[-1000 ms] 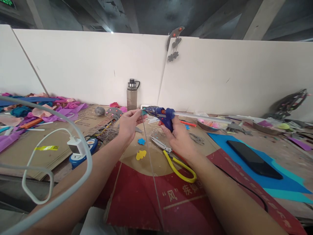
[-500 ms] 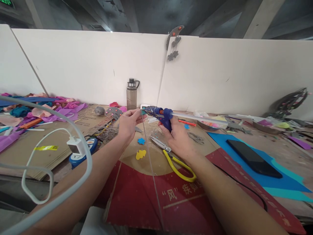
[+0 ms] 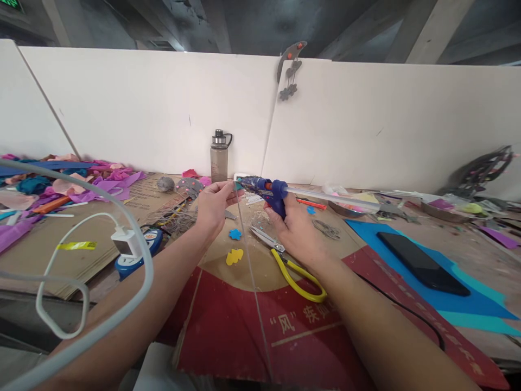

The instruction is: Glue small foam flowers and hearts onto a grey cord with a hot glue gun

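My right hand [image 3: 296, 227] is wrapped round the grip of a blue hot glue gun [image 3: 266, 189], with a long clear glue stick [image 3: 334, 198] jutting from its back. The gun's nozzle points left, at a small teal piece [image 3: 239, 186] pinched in the fingertips of my left hand [image 3: 214, 203]. A thin grey string [image 3: 253, 271] hangs from that piece down across the board. Below the hands lie a blue flower shape [image 3: 235, 234] and a yellow cut-out [image 3: 234, 257]. Yellow-handled scissors [image 3: 291, 266] rest under my right wrist, blades towards the back.
A bottle [image 3: 219, 157] stands by the white partition [image 3: 142, 108]. A white cable [image 3: 148, 266] loops across the left foreground near a charger on a blue power strip [image 3: 138, 252]. To the right, a black phone [image 3: 421, 262] lies on blue sheets [image 3: 366, 233]. Colourful scraps [image 3: 73, 182] pile up at left.
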`<action>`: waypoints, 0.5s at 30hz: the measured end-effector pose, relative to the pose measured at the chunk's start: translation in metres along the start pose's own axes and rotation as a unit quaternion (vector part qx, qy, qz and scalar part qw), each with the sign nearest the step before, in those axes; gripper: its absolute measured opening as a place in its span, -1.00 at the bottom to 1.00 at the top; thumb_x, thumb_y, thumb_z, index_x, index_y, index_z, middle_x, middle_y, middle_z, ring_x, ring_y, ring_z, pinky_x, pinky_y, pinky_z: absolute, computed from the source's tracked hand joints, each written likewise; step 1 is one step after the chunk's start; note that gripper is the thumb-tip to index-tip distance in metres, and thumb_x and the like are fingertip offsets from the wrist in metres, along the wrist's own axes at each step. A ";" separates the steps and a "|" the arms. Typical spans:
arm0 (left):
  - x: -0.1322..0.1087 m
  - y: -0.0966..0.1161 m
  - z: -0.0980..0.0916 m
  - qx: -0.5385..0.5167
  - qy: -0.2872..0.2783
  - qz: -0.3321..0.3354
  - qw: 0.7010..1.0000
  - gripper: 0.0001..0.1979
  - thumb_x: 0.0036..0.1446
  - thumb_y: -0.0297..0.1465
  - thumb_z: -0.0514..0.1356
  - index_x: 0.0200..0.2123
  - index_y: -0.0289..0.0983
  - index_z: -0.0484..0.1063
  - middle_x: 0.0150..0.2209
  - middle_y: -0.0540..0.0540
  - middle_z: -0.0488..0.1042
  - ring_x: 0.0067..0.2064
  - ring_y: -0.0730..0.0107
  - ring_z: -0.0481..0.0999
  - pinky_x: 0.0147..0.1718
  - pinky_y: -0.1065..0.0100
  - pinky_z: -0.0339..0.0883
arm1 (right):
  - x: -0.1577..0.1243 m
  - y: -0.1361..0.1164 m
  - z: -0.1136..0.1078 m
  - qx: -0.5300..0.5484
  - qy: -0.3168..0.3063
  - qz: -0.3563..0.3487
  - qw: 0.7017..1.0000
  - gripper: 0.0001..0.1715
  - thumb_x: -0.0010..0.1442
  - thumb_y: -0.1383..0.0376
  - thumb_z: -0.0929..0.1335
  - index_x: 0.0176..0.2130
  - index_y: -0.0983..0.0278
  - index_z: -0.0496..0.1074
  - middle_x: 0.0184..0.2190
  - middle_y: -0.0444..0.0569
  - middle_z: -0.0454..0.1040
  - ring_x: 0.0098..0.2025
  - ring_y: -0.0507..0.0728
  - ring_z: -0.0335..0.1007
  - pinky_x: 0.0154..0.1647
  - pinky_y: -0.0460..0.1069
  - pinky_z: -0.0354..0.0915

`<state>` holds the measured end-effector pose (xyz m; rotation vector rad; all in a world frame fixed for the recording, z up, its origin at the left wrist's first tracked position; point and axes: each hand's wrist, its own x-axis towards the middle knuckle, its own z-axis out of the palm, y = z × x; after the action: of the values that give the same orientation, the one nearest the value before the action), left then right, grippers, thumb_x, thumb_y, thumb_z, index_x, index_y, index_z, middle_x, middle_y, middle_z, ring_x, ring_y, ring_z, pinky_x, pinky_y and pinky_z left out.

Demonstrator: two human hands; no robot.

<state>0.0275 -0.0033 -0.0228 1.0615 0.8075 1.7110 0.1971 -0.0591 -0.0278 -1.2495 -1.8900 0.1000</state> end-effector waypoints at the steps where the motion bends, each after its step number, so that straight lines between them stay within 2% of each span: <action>1: 0.000 0.000 0.000 0.000 0.001 0.000 1.000 -0.80 -0.12 -0.33 0.35 -0.47 -0.34 0.47 -0.50 -0.07 0.52 -0.40 0.37 0.57 -0.37 0.40 0.41 | 0.000 0.000 0.000 0.000 0.001 -0.001 1.000 -0.62 0.28 0.18 0.19 0.03 0.30 0.24 -0.18 0.17 0.47 -0.18 0.30 0.40 -0.17 0.15 0.27; 9: 0.000 0.000 0.000 0.007 0.000 -0.003 1.000 -0.81 -0.11 -0.34 0.33 -0.46 -0.34 0.47 -0.50 -0.07 0.52 -0.41 0.39 0.57 -0.39 0.42 0.40 | 0.000 0.002 0.002 0.009 0.008 -0.023 1.000 -0.65 0.27 0.19 0.19 0.00 0.31 0.26 -0.15 0.19 0.46 -0.14 0.30 0.39 -0.13 0.16 0.27; 15: 0.000 0.001 0.000 -0.006 0.002 -0.003 1.000 -0.82 -0.11 -0.35 0.34 -0.46 -0.34 0.46 -0.50 -0.06 0.52 -0.42 0.40 0.57 -0.40 0.42 0.41 | 0.001 0.003 0.003 0.008 0.008 -0.010 1.000 -0.63 0.26 0.18 0.20 0.00 0.31 0.26 -0.16 0.20 0.46 -0.16 0.30 0.39 -0.16 0.16 0.27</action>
<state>0.0276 -0.0036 -0.0220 1.0480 0.8019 1.7118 0.1975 -0.0557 -0.0307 -1.2161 -1.8846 0.0952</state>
